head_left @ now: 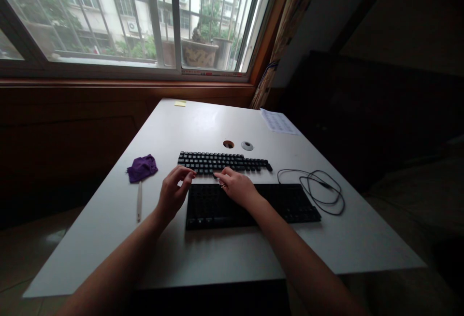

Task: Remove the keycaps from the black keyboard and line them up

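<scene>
Rows of loose black keycaps (210, 160) are laid out on the white table. In front of them lies a black keyboard (286, 203); a few keycaps show along its near left edge, while the rest of its dark surface is hard to make out. My left hand (174, 190) is closed in a pinch at the left end of the nearest keycap row, and whatever is between its fingertips is too small to tell. Over the keyboard's far edge reaches my right hand (235, 185), its fingertips closed on a dark keycap (215, 175) at that same row.
To the left lie a purple cloth (142, 167) and a thin pale stick-like tool (139, 202). A coiled black cable (326, 188) lies right of the keyboard. Farther back are a cable hole (228, 144), a round cover (247, 146), yellow sticky notes (180, 104) and a printed paper (279, 122).
</scene>
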Demonstrator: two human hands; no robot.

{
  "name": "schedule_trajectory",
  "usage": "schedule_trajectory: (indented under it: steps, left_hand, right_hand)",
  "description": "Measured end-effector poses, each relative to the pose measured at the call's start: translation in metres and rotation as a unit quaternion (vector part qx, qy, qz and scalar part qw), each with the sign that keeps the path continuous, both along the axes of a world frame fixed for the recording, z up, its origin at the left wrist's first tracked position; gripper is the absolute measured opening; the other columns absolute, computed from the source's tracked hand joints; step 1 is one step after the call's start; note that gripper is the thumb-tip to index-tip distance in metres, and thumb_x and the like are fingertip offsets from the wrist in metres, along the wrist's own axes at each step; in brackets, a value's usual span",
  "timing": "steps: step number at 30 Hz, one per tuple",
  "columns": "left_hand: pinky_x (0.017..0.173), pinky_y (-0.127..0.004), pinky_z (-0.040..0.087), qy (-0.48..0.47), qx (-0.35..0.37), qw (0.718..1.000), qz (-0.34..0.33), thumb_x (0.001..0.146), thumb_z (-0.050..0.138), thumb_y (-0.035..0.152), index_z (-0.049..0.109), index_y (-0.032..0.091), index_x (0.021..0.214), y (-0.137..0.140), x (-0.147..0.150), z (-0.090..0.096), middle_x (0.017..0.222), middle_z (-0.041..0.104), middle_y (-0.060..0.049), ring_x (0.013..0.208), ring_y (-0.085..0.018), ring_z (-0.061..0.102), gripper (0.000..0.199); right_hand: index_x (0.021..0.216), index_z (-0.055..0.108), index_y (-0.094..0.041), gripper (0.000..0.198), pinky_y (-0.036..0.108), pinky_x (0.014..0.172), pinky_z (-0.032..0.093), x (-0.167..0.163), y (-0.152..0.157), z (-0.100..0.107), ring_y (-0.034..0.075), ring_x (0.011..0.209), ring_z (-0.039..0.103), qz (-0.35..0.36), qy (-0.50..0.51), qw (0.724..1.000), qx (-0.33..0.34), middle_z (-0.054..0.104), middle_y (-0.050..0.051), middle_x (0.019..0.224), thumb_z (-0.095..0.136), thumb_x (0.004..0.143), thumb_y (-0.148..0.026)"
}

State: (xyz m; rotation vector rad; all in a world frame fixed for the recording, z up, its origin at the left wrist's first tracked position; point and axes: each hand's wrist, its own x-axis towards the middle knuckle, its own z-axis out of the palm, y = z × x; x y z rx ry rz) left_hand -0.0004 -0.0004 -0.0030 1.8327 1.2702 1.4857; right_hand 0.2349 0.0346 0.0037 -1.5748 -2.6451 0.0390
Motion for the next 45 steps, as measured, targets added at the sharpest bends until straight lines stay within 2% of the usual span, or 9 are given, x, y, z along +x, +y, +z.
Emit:
schedule_trajectory:
  steps: [19,25,32,45]
  left_hand:
    - [0.073,-0.029,0.048,0.023,0.019,1.000,-0.003,0.096,0.052,0.024,0.063,0.019,0.087,-0.001,0.001,0.003,0.085,0.064,-0.003,0.081,-0.017,0.061,0.015]
    - [0.073,-0.029,0.047,0.025,0.023,0.999,-0.007,0.096,0.052,0.024,0.062,0.019,0.087,0.000,0.002,0.004,0.085,0.063,-0.003,0.081,-0.017,0.061,0.014]
    - [0.072,-0.030,0.048,0.028,0.022,0.999,-0.007,0.096,0.051,0.027,0.062,0.020,0.087,-0.001,0.001,0.005,0.085,0.064,-0.004,0.080,-0.018,0.061,0.016]
    - [0.072,-0.029,0.048,0.035,0.031,0.999,-0.006,0.096,0.052,0.024,0.062,0.019,0.085,-0.001,0.002,0.006,0.084,0.063,-0.004,0.079,-0.017,0.061,0.016]
  right_hand:
    - [0.130,0.057,-0.026,0.036,0.028,0.072,0.049,-0.020,-0.003,0.006,0.020,0.093,0.066,-0.037,-0.026,0.999,0.010,0.061,0.007,0.120,0.036,0.102,-0.034]
    - [0.133,0.056,-0.026,0.038,0.028,0.076,0.049,-0.020,-0.003,0.006,0.020,0.098,0.065,-0.048,-0.021,0.999,-0.002,0.060,0.008,0.123,0.036,0.103,-0.036]
    - [0.138,0.053,-0.024,0.041,0.029,0.080,0.050,-0.017,-0.003,0.004,0.021,0.099,0.065,-0.071,0.000,0.997,0.022,0.059,0.009,0.125,0.033,0.103,-0.034]
    - [0.133,0.055,-0.028,0.038,0.028,0.077,0.050,-0.022,-0.003,0.007,0.020,0.100,0.064,-0.051,-0.017,0.999,0.002,0.058,0.007,0.125,0.034,0.104,-0.038]
